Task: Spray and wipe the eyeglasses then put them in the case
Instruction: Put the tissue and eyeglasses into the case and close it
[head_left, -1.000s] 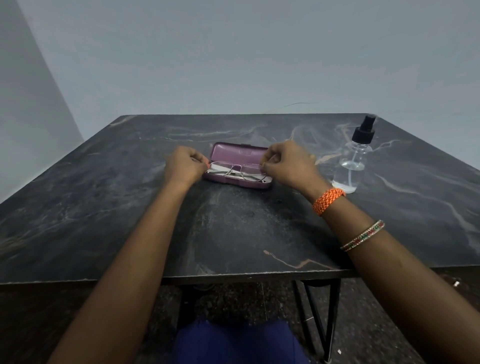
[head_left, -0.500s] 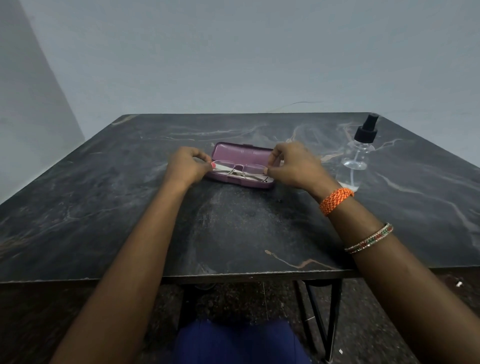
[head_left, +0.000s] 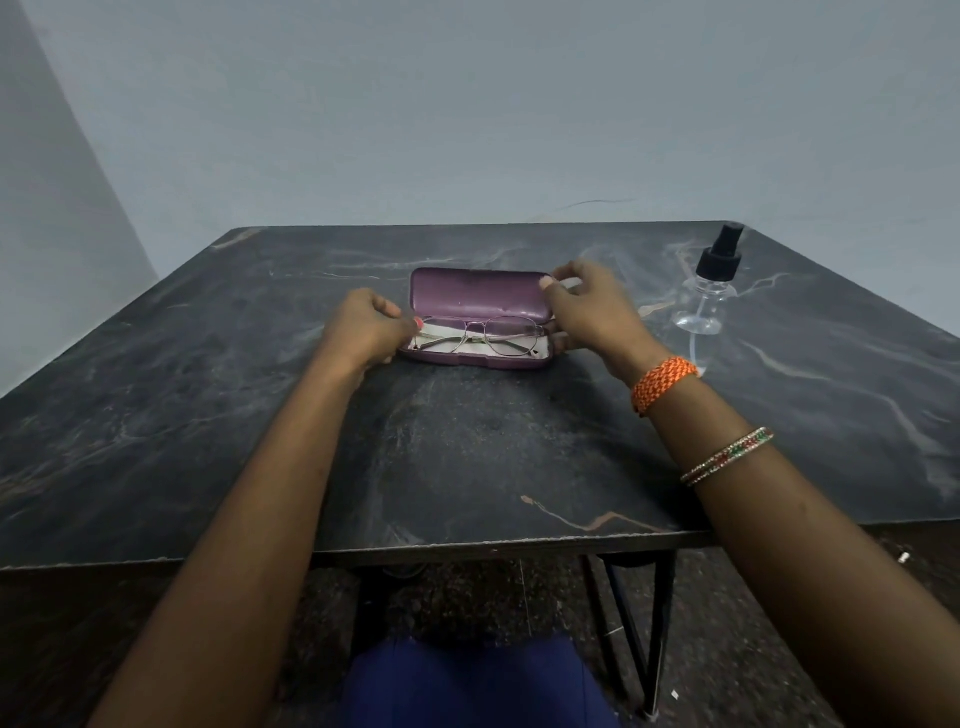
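Head view: an open purple case (head_left: 480, 312) lies on the dark marbled table (head_left: 208, 415), lid raised toward the far side. The eyeglasses (head_left: 480, 338) rest folded inside its lower half on a pale cloth (head_left: 441, 332). The left hand (head_left: 366, 332) sits at the case's left end, fingers curled against the edge; whether they pinch the cloth or the frame cannot be told. The right hand (head_left: 592, 312) is at the right end, thumb on the lid's corner and fingers curled round the case's end. A clear spray bottle (head_left: 709, 296) with black nozzle stands upright to the right, apart from the hand.
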